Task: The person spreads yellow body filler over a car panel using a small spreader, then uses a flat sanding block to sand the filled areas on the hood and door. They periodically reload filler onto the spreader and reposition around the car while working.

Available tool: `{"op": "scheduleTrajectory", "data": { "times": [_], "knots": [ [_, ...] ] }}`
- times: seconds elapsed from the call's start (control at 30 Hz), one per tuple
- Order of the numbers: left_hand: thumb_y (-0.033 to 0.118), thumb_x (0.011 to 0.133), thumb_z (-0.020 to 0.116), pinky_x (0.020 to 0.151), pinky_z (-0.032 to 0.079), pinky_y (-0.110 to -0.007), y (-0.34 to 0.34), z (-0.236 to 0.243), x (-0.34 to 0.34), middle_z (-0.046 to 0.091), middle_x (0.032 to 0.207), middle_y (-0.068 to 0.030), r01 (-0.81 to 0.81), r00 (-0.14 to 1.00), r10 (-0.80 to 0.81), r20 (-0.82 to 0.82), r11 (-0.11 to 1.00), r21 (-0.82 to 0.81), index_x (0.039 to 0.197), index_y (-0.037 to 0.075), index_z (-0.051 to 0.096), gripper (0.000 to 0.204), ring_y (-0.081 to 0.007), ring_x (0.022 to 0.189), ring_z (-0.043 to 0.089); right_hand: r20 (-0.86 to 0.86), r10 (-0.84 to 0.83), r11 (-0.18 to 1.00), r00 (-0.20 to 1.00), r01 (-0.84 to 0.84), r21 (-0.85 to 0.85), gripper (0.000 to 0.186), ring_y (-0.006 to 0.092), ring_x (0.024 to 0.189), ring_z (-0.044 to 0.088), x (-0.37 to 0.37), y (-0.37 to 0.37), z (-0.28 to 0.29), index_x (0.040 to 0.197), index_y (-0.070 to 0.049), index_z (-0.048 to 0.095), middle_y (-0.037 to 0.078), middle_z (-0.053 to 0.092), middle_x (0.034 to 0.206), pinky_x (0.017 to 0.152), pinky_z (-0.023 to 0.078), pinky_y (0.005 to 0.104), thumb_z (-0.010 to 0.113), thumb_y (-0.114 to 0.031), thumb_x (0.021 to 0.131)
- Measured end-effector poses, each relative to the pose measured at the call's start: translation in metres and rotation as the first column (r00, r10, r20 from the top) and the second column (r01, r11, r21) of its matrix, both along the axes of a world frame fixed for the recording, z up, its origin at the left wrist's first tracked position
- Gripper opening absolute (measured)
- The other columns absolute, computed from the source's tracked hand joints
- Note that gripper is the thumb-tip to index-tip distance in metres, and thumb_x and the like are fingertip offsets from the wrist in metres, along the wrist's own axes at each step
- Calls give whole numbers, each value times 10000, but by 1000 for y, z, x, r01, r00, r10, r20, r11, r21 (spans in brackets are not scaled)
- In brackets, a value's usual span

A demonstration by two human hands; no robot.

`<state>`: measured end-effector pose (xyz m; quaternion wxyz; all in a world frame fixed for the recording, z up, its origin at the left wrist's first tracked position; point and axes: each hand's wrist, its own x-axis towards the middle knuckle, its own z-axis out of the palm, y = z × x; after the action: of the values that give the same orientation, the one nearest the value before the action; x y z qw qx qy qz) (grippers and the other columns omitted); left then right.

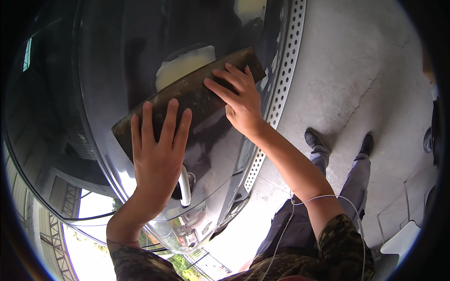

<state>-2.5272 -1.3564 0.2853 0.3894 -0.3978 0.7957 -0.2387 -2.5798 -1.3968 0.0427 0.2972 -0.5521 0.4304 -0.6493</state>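
A long, dark brown sanding board (pixel 197 96) lies slantwise against the dark car door panel (pixel 136 61). My left hand (pixel 158 157) rests over its lower left end, long fingers stretched across the face and the thumb out of sight. Nearer the upper right end, my right hand (pixel 241 103) grips the board with fingers bent over it and the thumb at its lower edge. Just beyond the board shows a pale yellow filler patch (pixel 185 65), partly covered by it. A silver door handle (pixel 185 187) sits beside my left wrist.
Another pale filler patch (pixel 251 9) is farther up the panel. A perforated side step (pixel 283 77) runs along the car's right side. Concrete floor (pixel 347 61) with a crack lies beyond. A white cable (pixel 323 197) crosses my right arm; a white seat-like object (pixel 402 241) stands lower right.
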Motion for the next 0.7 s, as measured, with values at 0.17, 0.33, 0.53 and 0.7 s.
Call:
{"op": "scheduleTrajectory", "data": {
  "times": [0.17,0.33,0.53,0.7],
  "knots": [
    [78,794,668,1056,423,-624,12,-7,-1,487,1469,-128,-49,999,49,4,999,24,1368,131,582,582,-483,1315,468,14,8,1000,1000,-8,-4,626,302,1275,519,6,11,-10,1241,-242,694,10,607,1285,1064,369,652,691,82,706],
    [12,789,637,1059,421,-602,19,0,-17,496,1460,-129,-127,990,133,-52,987,101,1397,124,558,624,-482,1299,475,-49,71,997,996,-70,23,687,310,1291,526,-8,29,-12,1265,-225,689,18,604,1322,1104,339,629,642,137,683],
    [76,864,631,1044,444,-574,1,15,-37,515,1452,-99,-75,996,79,-52,995,70,1380,156,578,524,-454,1290,492,-92,-14,1000,996,15,14,644,296,1258,522,-25,17,0,1275,-267,660,-4,590,1305,1057,343,655,702,57,719],
    [95,882,636,1054,439,-574,-26,22,-38,521,1456,-85,-9,1000,9,-9,1000,-20,1392,159,565,520,-437,1307,491,-74,-54,998,996,52,-29,648,296,1263,521,-25,-24,10,1275,-262,658,-11,586,1327,1058,351,664,681,80,725]
  ]
}}
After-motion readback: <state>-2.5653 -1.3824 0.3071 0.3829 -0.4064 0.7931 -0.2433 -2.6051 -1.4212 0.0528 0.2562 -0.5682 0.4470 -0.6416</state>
